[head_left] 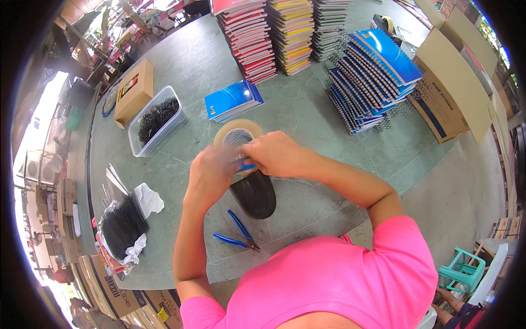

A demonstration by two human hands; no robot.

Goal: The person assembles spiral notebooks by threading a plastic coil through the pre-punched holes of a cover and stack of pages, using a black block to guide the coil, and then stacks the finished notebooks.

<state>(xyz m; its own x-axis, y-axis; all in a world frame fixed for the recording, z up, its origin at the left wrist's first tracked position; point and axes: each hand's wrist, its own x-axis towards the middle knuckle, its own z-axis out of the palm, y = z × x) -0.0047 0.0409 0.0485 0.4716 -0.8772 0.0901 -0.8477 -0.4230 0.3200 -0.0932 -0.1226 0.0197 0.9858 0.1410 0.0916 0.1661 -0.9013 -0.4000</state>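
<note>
My left hand (211, 171) and my right hand (274, 153) meet over a roll of clear tan tape (223, 133) near the middle of the table. Motion smears the left fingers, so their grip is unclear. Closed fingertips of the right hand pinch something too small to make out, beside the roll's inner ring. A black piece with a rounded end (256, 196), which looks like a tape dispenser base, sits under and in front of the hands. Nearer to me lie blue-handled cutting pliers (236, 232), their handles spread. Beyond the roll rests a small stack of blue notebooks (233, 100).
Tall stacks of red (249, 46), yellow (292, 35) and green-edged notebooks (327, 27) stand at the back. Spiral-bound blue notebooks (372, 82) lean near an open carton (446, 93). At left are a plastic tub of black wire spirals (159, 118), a cardboard box (135, 93) and more black spirals (125, 225).
</note>
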